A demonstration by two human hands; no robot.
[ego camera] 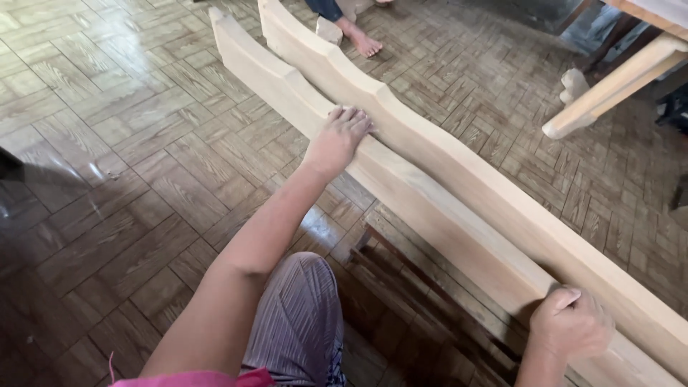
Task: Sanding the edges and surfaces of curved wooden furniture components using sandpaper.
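Left hand (337,140) at centre frame, open and pressed flat on the nearer carved wooden rail (401,190). Right hand (570,322) at lower right, fist-closed against that rail, second rail (459,161) alongside, both running diagonally from upper left.

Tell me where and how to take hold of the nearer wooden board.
Grip the nearer board along its upper edge, coming from the near side and from above. It stands on its long edge close beside a second board, so the far face is probably awkward to reach. The left hand already rests on top mid-length and the right hand holds near the close end; spaced hands should steady its length.
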